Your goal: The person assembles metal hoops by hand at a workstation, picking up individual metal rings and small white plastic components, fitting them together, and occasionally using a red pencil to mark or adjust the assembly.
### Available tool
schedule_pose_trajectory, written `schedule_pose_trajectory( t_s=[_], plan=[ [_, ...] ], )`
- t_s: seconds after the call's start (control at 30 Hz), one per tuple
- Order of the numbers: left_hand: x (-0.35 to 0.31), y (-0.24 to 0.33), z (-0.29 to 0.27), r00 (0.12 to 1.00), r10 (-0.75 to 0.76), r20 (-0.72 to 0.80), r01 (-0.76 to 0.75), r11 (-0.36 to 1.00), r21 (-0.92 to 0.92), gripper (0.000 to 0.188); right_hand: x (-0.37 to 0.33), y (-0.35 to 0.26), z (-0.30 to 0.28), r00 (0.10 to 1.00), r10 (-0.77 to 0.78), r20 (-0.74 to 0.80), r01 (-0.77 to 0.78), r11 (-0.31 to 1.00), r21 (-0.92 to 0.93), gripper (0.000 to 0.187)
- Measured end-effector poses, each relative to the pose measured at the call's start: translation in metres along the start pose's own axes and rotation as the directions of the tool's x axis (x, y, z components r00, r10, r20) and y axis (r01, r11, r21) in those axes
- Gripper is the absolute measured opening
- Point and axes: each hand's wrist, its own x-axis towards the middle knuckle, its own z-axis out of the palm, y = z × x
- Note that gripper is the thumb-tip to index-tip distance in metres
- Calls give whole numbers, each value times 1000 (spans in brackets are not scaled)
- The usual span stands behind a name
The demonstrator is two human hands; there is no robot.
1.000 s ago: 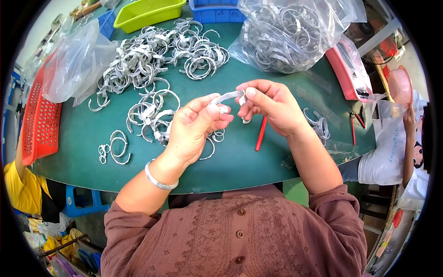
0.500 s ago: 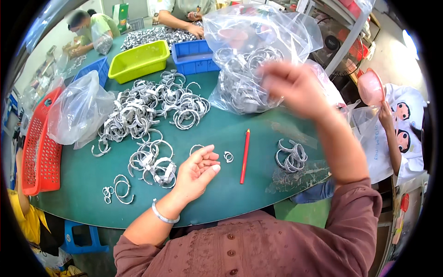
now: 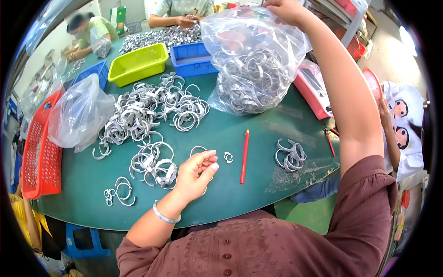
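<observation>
At the far edge of my reach, my right hand [image 3: 284,11] grips the top of a clear plastic bag [image 3: 258,27] filled with grey metal open bangles [image 3: 254,78]. My left hand [image 3: 197,174] hovers over the green table, loosely curled, with its thumb apart from the fingers and nothing visible in it. Just beyond it lies a single bangle [image 3: 198,149], partly hidden by the fingers. Two small rings [image 3: 228,157] and a red pencil [image 3: 244,157] lie to its right. A small cluster of bangles [image 3: 162,171] is left of that hand.
A larger bangle heap [image 3: 134,115] lies behind. Around it are a red basket [image 3: 46,157], an empty plastic bag [image 3: 80,115], a yellow-green basket [image 3: 138,64] and a blue bin [image 3: 191,60]. Bangles [image 3: 290,156], pliers [image 3: 330,141] and a pink tray [image 3: 311,92] are at right. Other people sit opposite.
My right hand has reached farther away and up to the bag's top, and the bag has shifted slightly. My left fingers have curled in a little more. The pink tray and pliers now show.
</observation>
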Motion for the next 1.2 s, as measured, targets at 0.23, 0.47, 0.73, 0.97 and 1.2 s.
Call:
schedule_pose_trajectory(
  t_s=[0.23, 0.47, 0.73, 0.97, 1.2],
  plan=[
    [1, 4, 3, 999, 38, -3, -37, 995, 95, 28, -18, 6, 8, 997, 37, -63, -33, 997, 64, 38],
    [1, 2, 2, 1000, 0, 21, -3, 995, 98, 29, -11, -35, 27, 955, -243, -172, 217, 964, -154, 53],
    [2, 0, -2, 1000, 5, 20, -6, 997, 71, 28, 18, -57, 70, 956, -270, -113, 173, 834, -524, 37],
    [3, 6, 3, 994, 94, 47, -101, 979, 177, 27, 33, 0, 11, 800, -290, -525, 121, 935, -333, 21],
    [1, 8, 1, 995, 97, 39, -103, 966, 236, 27, -25, -26, 25, 520, -621, -586, 327, 779, -535, 26]
  ],
)
